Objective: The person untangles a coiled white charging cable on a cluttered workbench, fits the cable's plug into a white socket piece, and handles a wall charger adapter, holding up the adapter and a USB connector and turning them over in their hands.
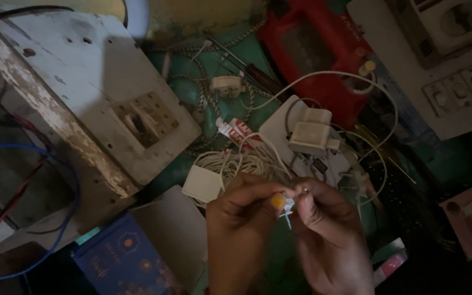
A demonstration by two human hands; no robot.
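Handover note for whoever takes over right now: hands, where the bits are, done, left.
Left hand: fingertips pinched on a small white piece, thumb on top.
Right hand: pinching the same piece from the other side, with a small metal bit at its fingertips.
Both hands meet over the cluttered bench; the frame is too dark to identify the piece.
Nearby: coiled white cable and white adapter just above the hands, white plug block further up.
Done: piece picked up, held in both hands.
Left: cannot tell; nothing set down yet.
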